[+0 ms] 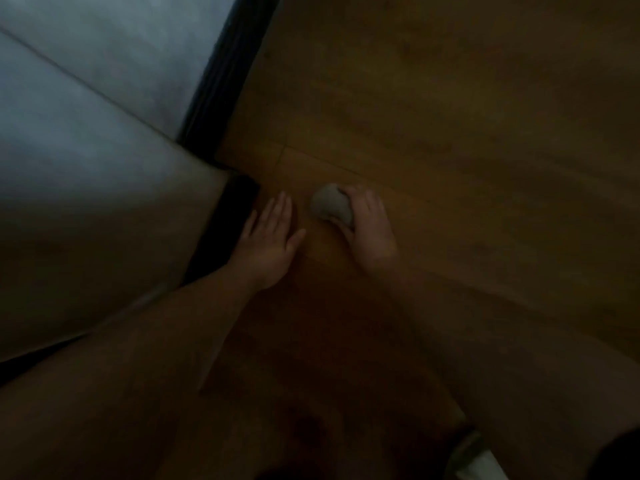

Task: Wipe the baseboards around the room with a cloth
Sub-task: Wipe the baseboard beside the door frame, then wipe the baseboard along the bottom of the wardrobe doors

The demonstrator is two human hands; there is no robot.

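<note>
Crumpled grey cloth wad (pixel 330 204) | gripped in curled fingers of right hand (pixel 372 228) | left hand (pixel 272 237) flat, fingers straight, together | dark baseboard (pixel 227 223) beside | brown wooden floor (pixel 450 133)

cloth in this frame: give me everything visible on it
The cloth is a pale grey wad, bunched into a rough ball, soft fabric by the look of it; the frame is dim and blurred, so no weave or print shows. The right hand grips it from the right, fingers curled over its top. It sits low over the wooden floor; contact cannot be told. It is clear of the dark baseboard, with the flat left hand between them.
</note>
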